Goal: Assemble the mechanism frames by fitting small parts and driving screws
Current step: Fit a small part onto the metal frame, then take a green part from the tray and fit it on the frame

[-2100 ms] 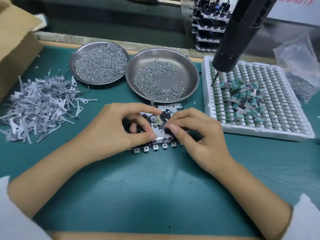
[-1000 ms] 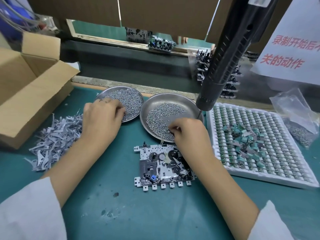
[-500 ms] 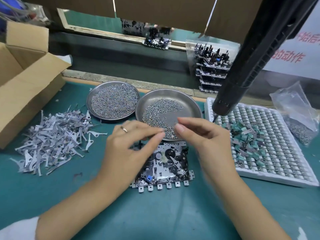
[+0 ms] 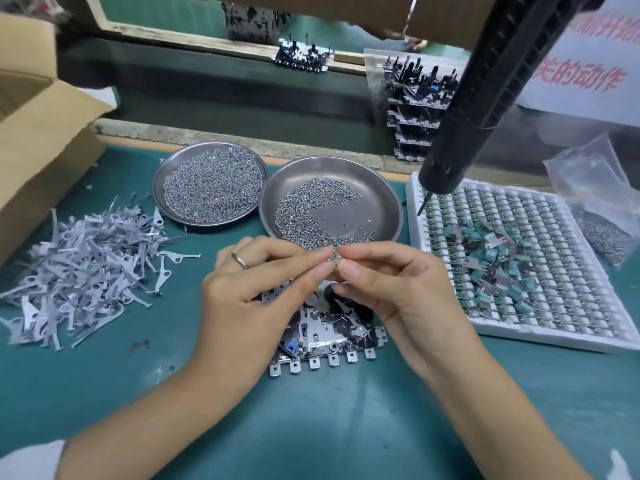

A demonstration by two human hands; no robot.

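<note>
Both hands meet above the mechanism frame [image 4: 325,327] on the green table [image 4: 346,427]: the left hand [image 4: 256,289] and right hand [image 4: 391,289] pinch tiny parts between thumb and forefinger — a small screw [image 4: 333,255] shows at the fingertips, the rest too small to make out. Their palms hide the frame's upper half. Two steel dishes sit behind — the left dish [image 4: 162,181] heaped with screws, the right dish [image 4: 381,202] partly filled.

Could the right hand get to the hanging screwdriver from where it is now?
Probably yes. The screwdriver hangs above the white tray, up and to the right of the right hand, with nothing between them. But that hand's fingertips pinch a small part together with the left hand, so it must let go first.
</note>
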